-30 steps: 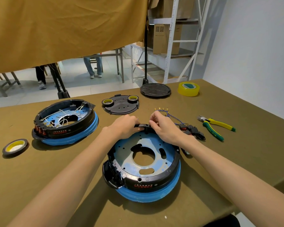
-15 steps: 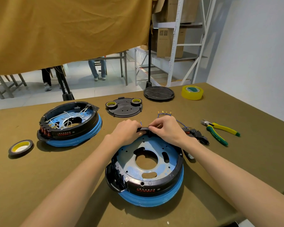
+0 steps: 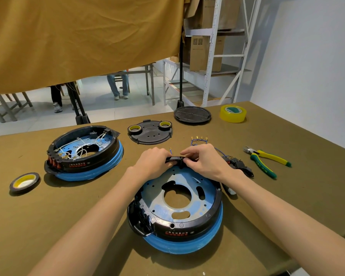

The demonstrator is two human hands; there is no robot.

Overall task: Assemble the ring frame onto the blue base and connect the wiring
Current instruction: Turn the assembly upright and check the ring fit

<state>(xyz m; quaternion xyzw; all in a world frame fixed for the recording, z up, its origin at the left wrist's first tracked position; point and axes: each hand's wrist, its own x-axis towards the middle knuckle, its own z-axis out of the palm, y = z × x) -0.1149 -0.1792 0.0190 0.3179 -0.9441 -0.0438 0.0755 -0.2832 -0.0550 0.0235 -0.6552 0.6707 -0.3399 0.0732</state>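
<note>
In the head view, the only view here, little has changed over the last second. The ring frame [image 3: 189, 226] sits as before on the blue base [image 3: 185, 248], near the front edge of the bench [image 3: 287, 206], and both hands stay at the far rim of the ring frame. The whole scene lies slightly lower in the picture than one second ago, which I judge to be the head camera tilting, not the parts moving.

The left hand [image 3: 152, 163] has its grip curled over the far rim of the ring frame. The right hand [image 3: 204, 163] pinches the same rim just beside it, fingertips [image 3: 184, 155] touching the black edge. The blue wires [image 3: 197, 141] with their gold terminals still lie loose on the bench just behind the ring frame, and one short blue wire end stands up between the two hands.

Since the hands keep pressing one spot, I judge that the frame is being seated or clipped there, and the wiring is not yet connected. A second unit [image 3: 84, 154], already wired, stands well to the left of the ring frame; the pliers [image 3: 267, 160] lie to its right.
</note>
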